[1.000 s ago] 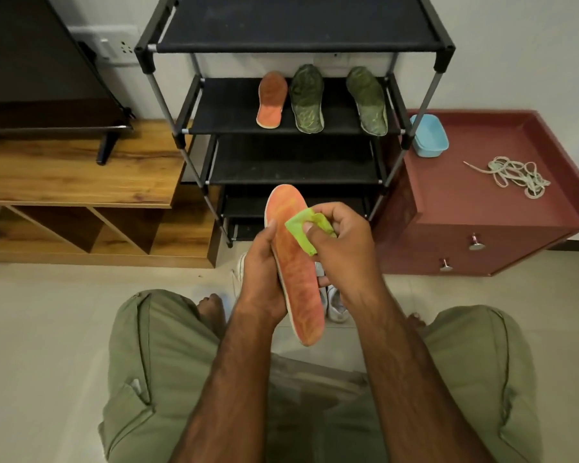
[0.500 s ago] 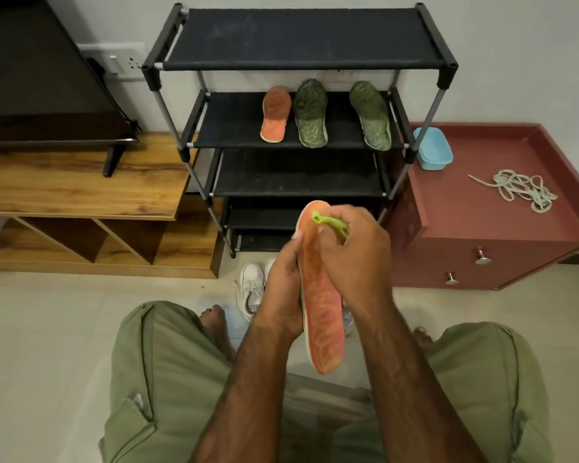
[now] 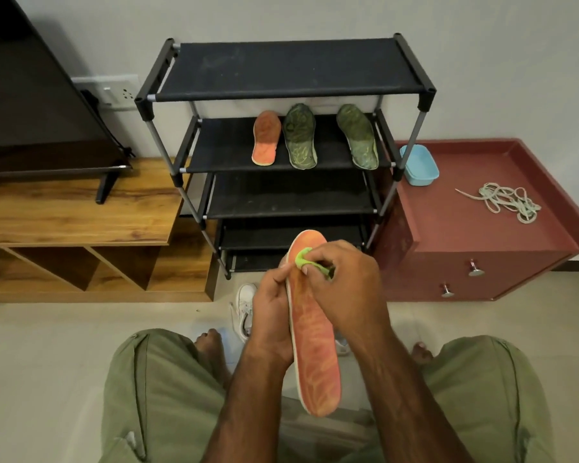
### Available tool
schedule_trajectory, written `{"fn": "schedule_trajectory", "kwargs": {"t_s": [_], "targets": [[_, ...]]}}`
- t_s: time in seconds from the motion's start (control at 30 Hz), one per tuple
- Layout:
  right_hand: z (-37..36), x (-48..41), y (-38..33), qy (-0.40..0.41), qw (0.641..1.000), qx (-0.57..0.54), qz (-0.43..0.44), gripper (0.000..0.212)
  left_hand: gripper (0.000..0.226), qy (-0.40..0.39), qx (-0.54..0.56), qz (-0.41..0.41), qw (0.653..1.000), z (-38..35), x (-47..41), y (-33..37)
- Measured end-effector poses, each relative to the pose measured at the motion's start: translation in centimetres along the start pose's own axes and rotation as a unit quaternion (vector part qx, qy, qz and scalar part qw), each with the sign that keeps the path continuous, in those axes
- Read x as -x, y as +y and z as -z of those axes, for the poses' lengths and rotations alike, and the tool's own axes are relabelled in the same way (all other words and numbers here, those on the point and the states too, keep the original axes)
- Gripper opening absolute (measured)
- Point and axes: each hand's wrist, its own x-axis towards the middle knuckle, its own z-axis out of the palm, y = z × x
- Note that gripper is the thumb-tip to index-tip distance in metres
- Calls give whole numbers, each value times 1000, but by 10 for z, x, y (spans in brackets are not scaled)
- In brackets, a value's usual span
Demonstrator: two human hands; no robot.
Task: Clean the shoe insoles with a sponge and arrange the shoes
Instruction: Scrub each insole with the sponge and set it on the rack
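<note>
Right hand (image 3: 343, 289) pinched sponge (image 3: 302, 257) against orange insole (image 3: 313, 329) gripped by left hand (image 3: 269, 315); hard scrubbing risked buckling it.

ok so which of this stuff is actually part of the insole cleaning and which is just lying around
In the job: orange insole, green sponge, left hand, right hand, three insoles on the shoe rack, white shoe.
Lying about: television, wooden stand, red cabinet, blue tub, coiled cord.

One head-worn wide-angle view looks forward and down, close over the hands (image 3: 345, 292) and knees, facing the rack (image 3: 288, 91) against the wall.
</note>
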Motion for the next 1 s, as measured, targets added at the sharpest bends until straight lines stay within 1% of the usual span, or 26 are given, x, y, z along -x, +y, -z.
{"fn": "schedule_trajectory", "kwargs": {"t_s": [0.07,0.13,0.2,0.23,0.3,0.43,0.5,0.6,0.67,0.73,0.83,0.87,0.97,1.0], "targets": [[6,-3,0,49,996,-62,-29,18,47,-10,-3,4,1000,-2,2,2],[12,-9,0,96,987,-114,-52,26,51,-14,-7,8,1000,-5,2,5],[15,-16,1,113,983,-128,-61,37,57,-23,-17,15,999,-9,3,5],[14,-19,1,113,984,-125,-61,39,56,-22,-24,13,999,-11,5,5],[13,-19,1,110,985,-113,-64,36,54,-33,-28,9,999,-15,6,3],[13,-16,5,94,990,-82,-67,17,53,-57,-38,7,998,-20,8,5],[13,-15,7,79,993,-70,-61,12,53,-61,-37,13,997,-20,9,5],[14,-16,10,69,994,-67,-54,11,53,-67,-31,24,997,-22,10,4],[17,-20,12,100,990,-75,-60,10,57,-78,-40,35,996,-23,10,5],[18,-23,14,112,988,-84,-61,10,60,-75,-43,45,995,-25,8,6],[17,-23,10,75,995,-68,-24,11,58,-77,-19,45,996,-26,8,7],[16,-23,10,75,995,-65,-18,12,57,-81,-12,44,996,-28,9,7],[18,-27,15,128,987,-84,-41,12,55,-71,-36,41,996,-28,10,7],[19,-28,15,132,987,-83,-42,12,55,-63,-46,38,996,-28,10,6]]}}
